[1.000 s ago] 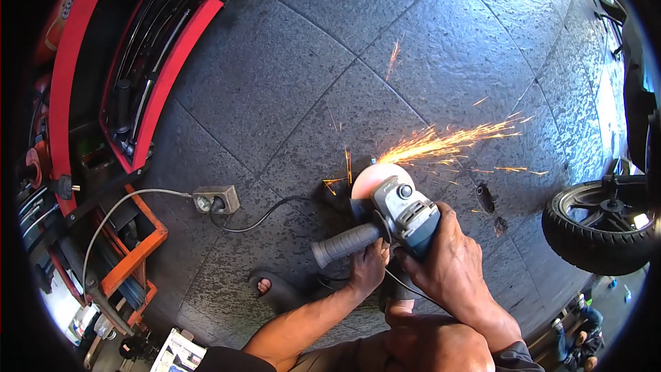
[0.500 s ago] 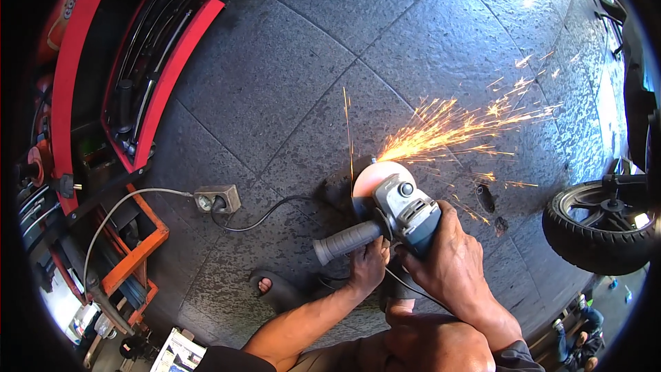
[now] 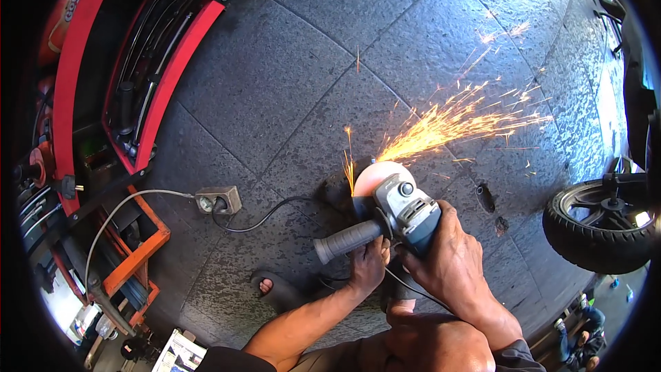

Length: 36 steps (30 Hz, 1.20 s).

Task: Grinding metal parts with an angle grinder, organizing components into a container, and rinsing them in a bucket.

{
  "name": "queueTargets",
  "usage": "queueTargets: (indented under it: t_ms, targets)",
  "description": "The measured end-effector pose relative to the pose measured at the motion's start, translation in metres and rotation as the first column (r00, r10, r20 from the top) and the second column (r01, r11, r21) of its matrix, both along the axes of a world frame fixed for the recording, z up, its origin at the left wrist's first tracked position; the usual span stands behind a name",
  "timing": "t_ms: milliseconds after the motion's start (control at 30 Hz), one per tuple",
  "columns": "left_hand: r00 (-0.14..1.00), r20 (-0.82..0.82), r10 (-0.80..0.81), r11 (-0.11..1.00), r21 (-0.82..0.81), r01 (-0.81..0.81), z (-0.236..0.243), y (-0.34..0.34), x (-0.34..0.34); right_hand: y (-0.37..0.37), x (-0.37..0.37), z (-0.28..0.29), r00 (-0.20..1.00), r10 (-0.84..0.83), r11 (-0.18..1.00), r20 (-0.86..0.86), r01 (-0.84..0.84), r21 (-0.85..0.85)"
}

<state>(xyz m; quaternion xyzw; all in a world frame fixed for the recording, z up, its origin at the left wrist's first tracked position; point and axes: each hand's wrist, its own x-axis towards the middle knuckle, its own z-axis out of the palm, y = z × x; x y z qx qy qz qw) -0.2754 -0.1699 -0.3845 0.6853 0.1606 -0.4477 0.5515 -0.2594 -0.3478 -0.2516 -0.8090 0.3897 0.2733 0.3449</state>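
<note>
Your right hand [image 3: 458,258] was wrapped around the angle grinder [image 3: 417,215], whose long axis ran forward-left to the disc [image 3: 377,176], while your left hand [image 3: 368,266] curled just behind the side handle [image 3: 346,241], its hold unclear.

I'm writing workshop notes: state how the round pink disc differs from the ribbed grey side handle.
The round pink disc is broad and flat; the ribbed grey side handle is long and narrow. Orange sparks fly beside the disc, none beside the handle. Both belong to the blue angle grinder.
</note>
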Motion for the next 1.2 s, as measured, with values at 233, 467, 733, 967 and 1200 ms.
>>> queueTargets:
  t_ms: [233,467,733,967,1200]
  targets:
    - [0.898,-0.364,0.247,0.927,-0.179,-0.328,0.003,0.0,0.0,-0.002,-0.005,0.002,0.999,0.041,0.999,0.032,-0.041,-0.014]
    - [0.981,-0.144,0.126,0.971,-0.184,-0.152,0.003,0.004,0.004,-0.01,-0.032,0.01,0.969,-0.236,0.962,0.068,0.243,-0.122]
    - [0.939,0.331,-0.096,0.935,-0.295,0.199,0.033,0.023,0.08,-0.026,-0.069,0.001,0.863,-0.416,0.875,0.289,0.465,-0.131]
    - [0.59,0.761,-0.269,0.908,-0.004,0.419,0.041,0.035,0.139,-0.012,-0.086,0.001,0.824,-0.459,0.857,0.331,0.509,-0.08]
    - [0.494,0.823,-0.282,0.898,0.045,0.438,0.048,0.045,0.151,-0.008,-0.092,0.011,0.813,-0.486,0.851,0.321,0.523,-0.036]
